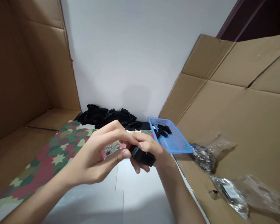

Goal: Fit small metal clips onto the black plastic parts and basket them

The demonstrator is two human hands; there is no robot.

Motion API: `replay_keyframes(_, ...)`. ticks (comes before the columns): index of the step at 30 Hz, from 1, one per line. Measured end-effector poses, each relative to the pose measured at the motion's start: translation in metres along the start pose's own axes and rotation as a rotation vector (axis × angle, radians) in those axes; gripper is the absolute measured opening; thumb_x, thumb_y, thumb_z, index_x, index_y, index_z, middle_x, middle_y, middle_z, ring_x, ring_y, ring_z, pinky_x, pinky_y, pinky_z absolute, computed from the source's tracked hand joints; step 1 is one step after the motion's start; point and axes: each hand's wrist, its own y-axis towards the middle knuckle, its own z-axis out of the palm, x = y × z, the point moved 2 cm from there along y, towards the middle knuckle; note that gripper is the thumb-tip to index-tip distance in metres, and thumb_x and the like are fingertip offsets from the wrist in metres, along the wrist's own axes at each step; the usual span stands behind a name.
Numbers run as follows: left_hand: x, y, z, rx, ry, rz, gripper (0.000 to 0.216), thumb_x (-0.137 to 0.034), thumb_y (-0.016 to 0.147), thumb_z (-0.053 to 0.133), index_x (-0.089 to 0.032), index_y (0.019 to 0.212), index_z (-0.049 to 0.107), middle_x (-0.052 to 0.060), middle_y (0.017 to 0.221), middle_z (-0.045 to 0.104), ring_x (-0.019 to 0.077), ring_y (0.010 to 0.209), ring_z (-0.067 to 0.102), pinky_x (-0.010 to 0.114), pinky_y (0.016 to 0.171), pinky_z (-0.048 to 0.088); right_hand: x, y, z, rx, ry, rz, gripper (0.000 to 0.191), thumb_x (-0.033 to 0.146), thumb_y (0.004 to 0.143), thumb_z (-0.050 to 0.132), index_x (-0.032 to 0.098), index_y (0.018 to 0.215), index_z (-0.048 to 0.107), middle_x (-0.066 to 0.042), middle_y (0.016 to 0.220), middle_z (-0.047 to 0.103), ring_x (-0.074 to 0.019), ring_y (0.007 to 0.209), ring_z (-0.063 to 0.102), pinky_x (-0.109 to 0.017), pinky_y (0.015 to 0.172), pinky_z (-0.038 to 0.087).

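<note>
A small black plastic part (142, 156) is held between my two hands, above the white work surface (100, 199). My right hand (150, 146) wraps round it from the right, with fingertips showing beneath. From the left, my left hand (105, 149) pinches its near end between thumb and fingers. Whether a smaller piece sits between the fingertips is hidden. Behind my left hand, a little heap of small silvery metal pieces (109, 150) lies on the surface, partly covered by the fingers.
A pile of similar black parts (105, 115) lies against the white wall. At the right stands a blue plastic basket (177, 143) holding several black parts. Two clear bags of metal pieces (203, 157) lie beyond it on cardboard (242, 124). Camouflage-patterned cloth (53, 155) covers the left side.
</note>
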Motion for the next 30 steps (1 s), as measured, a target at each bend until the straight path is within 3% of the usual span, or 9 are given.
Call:
replay_keyframes(5, 0.001, -0.002, -0.004, -0.014, 0.014, -0.013, 0.019, -0.019, 0.089, 0.059, -0.025, 0.106, 0.064, 0.001, 0.086, 0.056, 0.0130, 0.076, 0.057, 0.026, 0.069, 0.050, -0.001, -0.001, -0.004, 0.087, 0.031, -0.053, 0.035, 0.052, 0.087, 0.047, 0.018, 0.090, 0.051, 0.002, 0.063, 0.063, -0.0063, 0.038, 0.046, -0.017, 0.036, 0.035)
replay_keyframes(8, 0.001, -0.002, -0.010, 0.000, 0.046, -0.061, 0.022, -0.025, 0.090, 0.059, -0.027, 0.111, 0.063, 0.002, 0.089, 0.055, 0.0148, 0.080, 0.056, 0.028, 0.072, 0.049, 0.001, -0.005, -0.008, 0.079, -0.027, -0.061, 0.041, 0.055, 0.080, 0.061, 0.019, 0.096, 0.050, 0.002, 0.069, 0.064, -0.0063, 0.044, 0.050, -0.017, 0.040, 0.037)
replay_keyframes(13, 0.002, 0.003, -0.019, -0.078, 0.132, -0.119, 0.031, -0.035, 0.090, 0.056, -0.022, 0.118, 0.054, 0.004, 0.101, 0.055, 0.0186, 0.093, 0.052, 0.031, 0.080, 0.045, 0.016, -0.014, -0.009, -0.275, -0.145, -0.111, 0.025, 0.040, 0.079, 0.063, 0.019, 0.089, 0.053, 0.002, 0.070, 0.063, -0.0085, 0.058, 0.056, -0.020, 0.054, 0.044)
replay_keyframes(15, 0.010, -0.006, -0.008, -0.071, 0.220, -0.170, 0.020, -0.032, 0.091, 0.054, -0.018, 0.105, 0.055, 0.004, 0.096, 0.056, 0.0183, 0.090, 0.052, 0.032, 0.080, 0.043, 0.025, -0.019, -0.008, -0.422, -0.228, -0.202, 0.021, 0.040, 0.083, 0.057, 0.020, 0.086, 0.055, 0.001, 0.071, 0.063, -0.0099, 0.063, 0.057, -0.023, 0.061, 0.045)
replay_keyframes(17, 0.022, -0.032, 0.016, 0.054, 0.315, -0.282, 0.017, -0.033, 0.091, 0.052, -0.017, 0.094, 0.054, 0.004, 0.091, 0.057, 0.0192, 0.085, 0.052, 0.034, 0.077, 0.041, 0.031, -0.024, -0.007, -0.506, -0.301, -0.267, 0.017, 0.038, 0.086, 0.054, 0.021, 0.086, 0.055, 0.001, 0.072, 0.062, -0.0108, 0.066, 0.057, -0.025, 0.064, 0.045)
replay_keyframes(20, 0.040, -0.090, 0.063, 0.378, 0.399, -0.501, 0.027, -0.041, 0.087, 0.052, -0.018, 0.102, 0.054, 0.009, 0.101, 0.056, 0.0268, 0.094, 0.050, 0.042, 0.081, 0.039, 0.039, -0.031, -0.004, -0.565, -0.377, -0.365, 0.012, 0.035, 0.085, 0.053, 0.023, 0.086, 0.055, 0.002, 0.070, 0.061, -0.0115, 0.064, 0.056, -0.026, 0.062, 0.045)
replay_keyframes(24, 0.049, -0.145, 0.096, 0.457, 0.430, -0.612, 0.033, -0.041, 0.085, 0.052, -0.018, 0.109, 0.052, 0.012, 0.109, 0.052, 0.0309, 0.100, 0.046, 0.047, 0.084, 0.036, 0.057, -0.036, 0.001, -0.609, -0.468, -0.464, 0.009, 0.033, 0.084, 0.054, 0.024, 0.083, 0.053, 0.004, 0.067, 0.058, -0.0106, 0.063, 0.053, -0.025, 0.063, 0.043)
replay_keyframes(27, 0.049, -0.152, 0.099, 0.471, 0.413, -0.622, 0.028, -0.039, 0.085, 0.050, -0.019, 0.104, 0.051, 0.010, 0.107, 0.050, 0.0291, 0.099, 0.044, 0.046, 0.086, 0.034, 0.061, -0.038, 0.002, -0.591, -0.577, -0.406, 0.009, 0.033, 0.084, 0.055, 0.025, 0.084, 0.052, 0.005, 0.071, 0.058, -0.0103, 0.068, 0.054, -0.025, 0.068, 0.043)
replay_keyframes(30, 0.051, -0.147, 0.098, 0.473, 0.398, -0.654, 0.025, -0.039, 0.083, 0.053, -0.018, 0.097, 0.049, 0.010, 0.106, 0.048, 0.0288, 0.098, 0.043, 0.045, 0.086, 0.033, 0.028, -0.048, -0.003, -0.560, -0.626, -0.181, 0.013, 0.036, 0.083, 0.057, 0.025, 0.087, 0.052, 0.005, 0.075, 0.056, -0.0108, 0.070, 0.054, -0.025, 0.067, 0.042)
